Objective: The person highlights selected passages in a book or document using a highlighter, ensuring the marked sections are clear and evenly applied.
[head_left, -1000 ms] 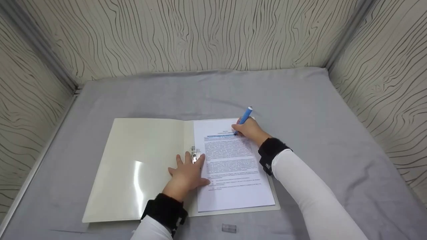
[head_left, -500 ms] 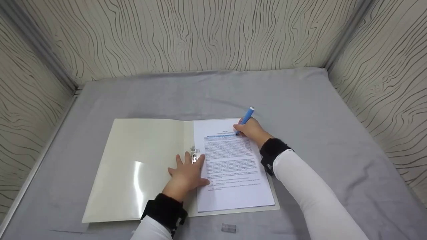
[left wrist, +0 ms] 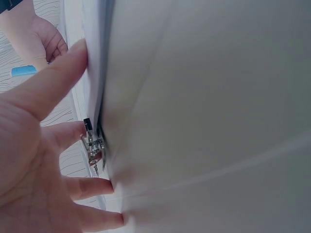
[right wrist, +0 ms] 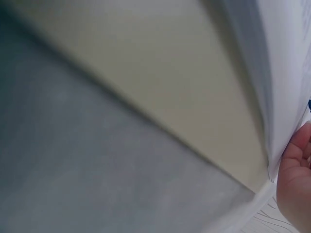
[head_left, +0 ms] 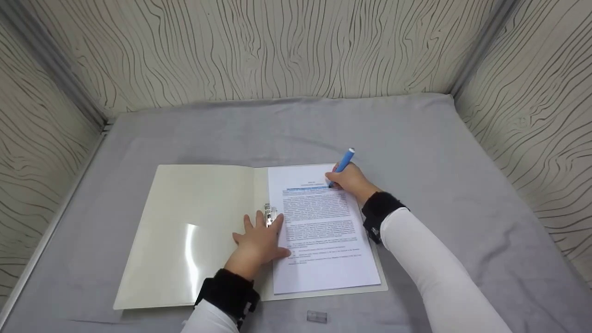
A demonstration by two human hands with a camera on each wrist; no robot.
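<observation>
While pinched in fingers (head_left: 334,177), highlighter (head_left: 343,161) touches page (head_left: 323,240).

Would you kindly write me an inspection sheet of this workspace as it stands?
Surface: grey cloth covers the table, slightly creased.
Job's things: cream folder lies open; printed sheet on its right half, top line marked blue; metal clip at the spine; blue highlighter, tip on the sheet.
Clutter: small clear cap on the cloth by the near edge.
Hands: left hand rests flat, fingers spread, by the clip; right hand grips the highlighter.
Cables: nothing seen.
Surroundings: wood-grain patterned walls on three sides.
</observation>
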